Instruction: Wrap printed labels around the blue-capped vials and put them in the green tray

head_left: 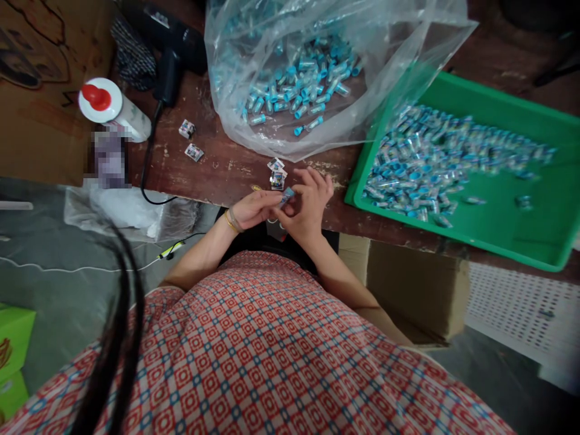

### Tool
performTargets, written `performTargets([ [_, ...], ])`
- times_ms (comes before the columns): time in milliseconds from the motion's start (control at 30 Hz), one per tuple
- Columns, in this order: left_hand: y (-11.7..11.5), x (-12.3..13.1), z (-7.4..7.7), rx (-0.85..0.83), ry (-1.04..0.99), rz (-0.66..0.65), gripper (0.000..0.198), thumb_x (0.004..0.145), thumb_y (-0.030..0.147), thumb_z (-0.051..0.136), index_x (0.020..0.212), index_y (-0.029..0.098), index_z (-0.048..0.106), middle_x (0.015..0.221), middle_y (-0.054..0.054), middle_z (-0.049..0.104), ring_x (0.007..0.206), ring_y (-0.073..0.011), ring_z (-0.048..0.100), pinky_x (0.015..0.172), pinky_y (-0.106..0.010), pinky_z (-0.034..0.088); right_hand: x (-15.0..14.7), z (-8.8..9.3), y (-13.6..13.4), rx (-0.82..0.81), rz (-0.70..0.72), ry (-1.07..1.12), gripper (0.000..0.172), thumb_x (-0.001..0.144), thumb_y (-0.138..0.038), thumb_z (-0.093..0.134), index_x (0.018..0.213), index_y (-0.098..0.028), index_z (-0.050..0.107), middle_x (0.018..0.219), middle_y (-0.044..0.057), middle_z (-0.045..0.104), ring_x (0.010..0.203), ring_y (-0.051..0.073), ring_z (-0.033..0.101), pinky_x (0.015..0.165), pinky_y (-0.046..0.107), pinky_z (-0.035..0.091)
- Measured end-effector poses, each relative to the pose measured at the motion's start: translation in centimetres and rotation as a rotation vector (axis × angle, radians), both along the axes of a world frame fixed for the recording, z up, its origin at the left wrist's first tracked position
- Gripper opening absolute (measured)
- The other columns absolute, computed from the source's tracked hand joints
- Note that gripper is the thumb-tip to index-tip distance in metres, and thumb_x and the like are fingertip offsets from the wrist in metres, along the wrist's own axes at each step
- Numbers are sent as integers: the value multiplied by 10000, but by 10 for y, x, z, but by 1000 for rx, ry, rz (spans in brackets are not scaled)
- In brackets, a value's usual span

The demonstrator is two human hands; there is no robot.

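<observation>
Between the fingertips of both hands is a small clear tube with a blue cap (287, 196), held just over the table's front edge. My left hand (254, 208), with bands at the wrist, pinches it from the left. From the right, my right hand (308, 202) grips it with thumb and index finger, its other fingers raised. Small printed labels (278, 179) lie in a little stack just beyond the hands. Behind them a clear plastic bag (290, 142) lies open with many blue-capped tubes (301, 96). Many similar tubes with printed wraps (417, 163) fill part of a green tray (539, 229).
A black heat gun (170, 66) with its cable lies at the back left. Near it stand a white bottle with a red top (129, 118) and a cardboard box (45, 121). Two small label stacks (194, 152) sit left of the bag. Below the table is an open carton (408, 290).
</observation>
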State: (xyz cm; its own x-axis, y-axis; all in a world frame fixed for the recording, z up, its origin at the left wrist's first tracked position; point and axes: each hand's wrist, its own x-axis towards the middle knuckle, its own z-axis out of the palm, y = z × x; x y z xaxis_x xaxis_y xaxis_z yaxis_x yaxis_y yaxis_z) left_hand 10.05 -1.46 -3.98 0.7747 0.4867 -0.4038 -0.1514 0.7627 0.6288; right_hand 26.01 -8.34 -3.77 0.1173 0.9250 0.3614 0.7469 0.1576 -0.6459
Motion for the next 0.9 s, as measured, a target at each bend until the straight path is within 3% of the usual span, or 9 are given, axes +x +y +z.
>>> performTargets([
  [167, 0, 0, 6, 73, 17, -6, 488, 714, 515, 927, 984, 124, 816, 975, -126, 820, 882, -197, 778, 865, -301, 587, 6, 1, 2, -6, -37, 27, 429, 806, -421, 735, 1156, -306, 515, 1539, 103, 532, 1538, 392, 383, 1274, 767, 87],
  [267, 1, -1, 9, 111, 69, 27, 475, 702, 481, 942, 996, 130, 817, 959, -109, 821, 846, -184, 777, 842, -292, 590, 7, 4, 2, -48, 32, 58, 479, 814, -465, 756, 1203, -307, 525, 1547, 104, 536, 1545, 387, 377, 1287, 751, 93],
  [367, 1, -3, 8, 110, 117, 108, 443, 697, 422, 951, 1024, 155, 816, 947, -80, 820, 848, -175, 776, 831, -284, 589, 14, 8, 1, -86, 140, 95, 519, 837, -532, 759, 1257, -310, 550, 1521, 101, 582, 1523, 372, 426, 1285, 712, 207],
  [467, 0, -4, 5, 103, 151, 142, 400, 691, 360, 953, 1018, 169, 823, 938, -60, 817, 839, -165, 769, 859, -291, 590, 25, 13, 3, -105, 166, 181, 263, 962, -494, 639, 1153, -313, 631, 1397, 62, 685, 1449, 320, 528, 1249, 646, 343],
  [533, -1, -4, 4, 102, 151, 128, 376, 693, 341, 952, 1004, 168, 830, 938, -55, 816, 823, -152, 761, 875, -291, 587, 32, 15, 5, -97, 164, 272, 155, 1004, -438, 592, 1027, -305, 667, 1282, 36, 739, 1371, 286, 598, 1220, 603, 407],
  [600, -1, -5, 4, 84, 123, 95, 375, 699, 352, 952, 998, 161, 832, 935, -60, 814, 824, -146, 758, 890, -290, 583, 36, 17, 9, -108, 187, 382, 157, 1001, -421, 605, 958, -287, 675, 1225, 32, 759, 1296, 265, 648, 1183, 564, 464],
  [767, 4, -9, 4, 16, 2, -51, 403, 732, 429, 930, 974, 126, 821, 848, -93, 795, 830, -179, 766, 886, -313, 578, 36, 18, 14, -239, 210, 595, 278, 989, -521, 609, 931, -254, 659, 1284, 66, 749, 1220, 253, 700, 1108, 519, 539],
  [900, 6, -12, 1, -16, -25, -100, 400, 758, 437, 912, 985, 123, 813, 736, -69, 753, 848, -208, 776, 904, -341, 579, 36, 18, 14, -253, 218, 638, 338, 981, -579, 615, 922, -248, 650, 1291, 68, 749, 1221, 253, 703, 1109, 516, 542],
])
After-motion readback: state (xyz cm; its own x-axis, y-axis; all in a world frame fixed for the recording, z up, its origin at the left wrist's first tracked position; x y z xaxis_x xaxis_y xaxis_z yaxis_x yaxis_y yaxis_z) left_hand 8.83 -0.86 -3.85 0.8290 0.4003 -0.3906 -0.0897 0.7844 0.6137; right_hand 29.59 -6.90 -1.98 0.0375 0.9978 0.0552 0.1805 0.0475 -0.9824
